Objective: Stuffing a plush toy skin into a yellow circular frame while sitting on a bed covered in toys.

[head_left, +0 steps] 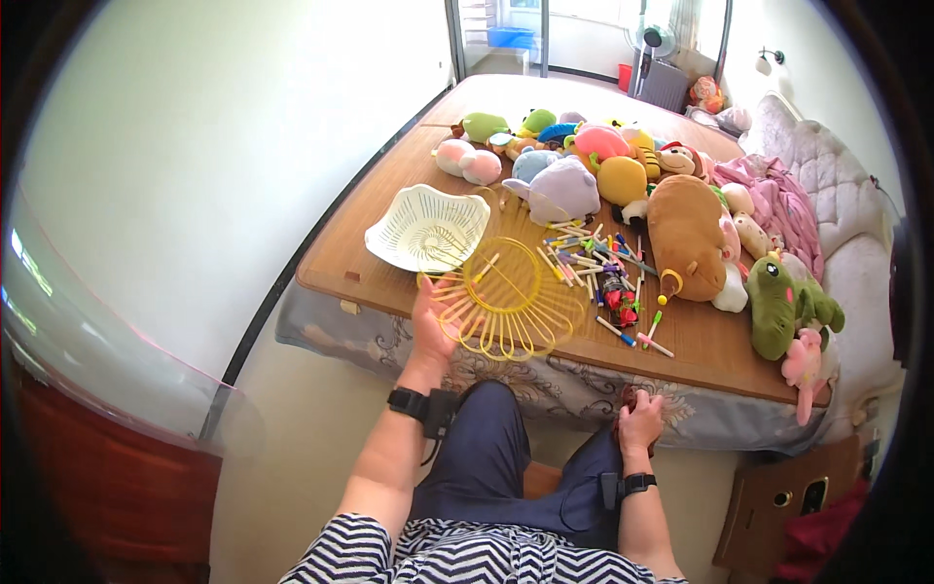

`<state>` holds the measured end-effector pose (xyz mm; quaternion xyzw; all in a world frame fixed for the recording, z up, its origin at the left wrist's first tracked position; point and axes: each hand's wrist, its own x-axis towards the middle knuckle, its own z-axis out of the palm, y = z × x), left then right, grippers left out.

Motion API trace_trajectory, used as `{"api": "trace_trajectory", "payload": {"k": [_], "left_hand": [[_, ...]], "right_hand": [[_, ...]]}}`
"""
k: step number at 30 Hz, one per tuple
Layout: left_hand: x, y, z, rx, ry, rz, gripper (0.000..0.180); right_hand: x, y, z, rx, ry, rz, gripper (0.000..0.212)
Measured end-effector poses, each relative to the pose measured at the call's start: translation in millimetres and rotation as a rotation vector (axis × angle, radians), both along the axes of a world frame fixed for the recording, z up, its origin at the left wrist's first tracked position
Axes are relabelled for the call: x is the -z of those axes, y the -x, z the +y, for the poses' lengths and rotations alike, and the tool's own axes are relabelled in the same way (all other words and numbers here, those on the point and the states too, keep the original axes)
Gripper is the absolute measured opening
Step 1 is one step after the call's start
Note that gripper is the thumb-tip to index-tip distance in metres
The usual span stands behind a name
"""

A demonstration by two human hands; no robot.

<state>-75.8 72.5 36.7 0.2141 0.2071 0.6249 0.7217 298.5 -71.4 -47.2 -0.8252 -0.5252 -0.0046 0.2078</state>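
My left hand (434, 319) grips the rim of a yellow wire basket (475, 336), holding it up over the front edge of the wooden board. One marker pen (486, 268) shows through the wires; whether it lies inside or behind the basket, I cannot tell. Just beyond it, a white slotted plastic basket (394, 234) rests on the board. My right hand (641, 422) is low beside my right knee with its fingers curled. Something dark red shows around those fingers, too hidden to name. Many loose marker pens (588, 255) lie scattered right of the yellow basket.
Plush toys crowd the back and right of the wooden board (341, 238), among them a brown capybara-like plush (683, 229), a lavender plush (564, 192) and a green dinosaur plush (773, 307). A pink cloth (773, 200) lies by the padded headboard (827, 165). A brown box (778, 506) stands low right.
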Motion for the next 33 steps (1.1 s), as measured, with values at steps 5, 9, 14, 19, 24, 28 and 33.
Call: {"api": "trace_trajectory", "payload": {"k": [5, 9, 14, 19, 24, 28, 33], "left_hand": [[-16.0, 33.6, 50.7, -0.255, 0.069, 0.051, 0.067], [-6.7, 67.7, 89.3, -0.290, 0.024, 0.017, 0.065], [2.6, 82.2, 129.6, -0.230, 0.063, -0.052, 0.064], [33.2, 93.3, 146.6, -0.217, 0.105, -0.009, 0.066], [43.2, 102.0, 149.5, -0.222, 0.114, 0.099, 0.067], [23.7, 98.6, 150.8, -0.233, 0.447, 0.346, 0.068], [34.2, 107.5, 142.0, -0.316, 0.560, 0.863, 0.083]], "right_hand": [[5.8, -0.9, 2.7, 0.094, 0.017, 0.081, 0.027], [15.9, -2.5, 4.1, 0.025, -0.041, 0.032, 0.028], [16.9, 0.3, 8.8, 0.035, -0.029, 0.034, 0.029], [15.4, 4.1, 12.2, 0.021, -0.029, 0.027, 0.029], [17.2, 5.3, 15.2, -0.001, -0.046, 0.024, 0.028], [11.6, 6.4, 14.3, 0.009, -0.030, 0.030, 0.027], [15.6, 5.0, 14.7, -0.002, -0.067, 0.038, 0.028]]}}
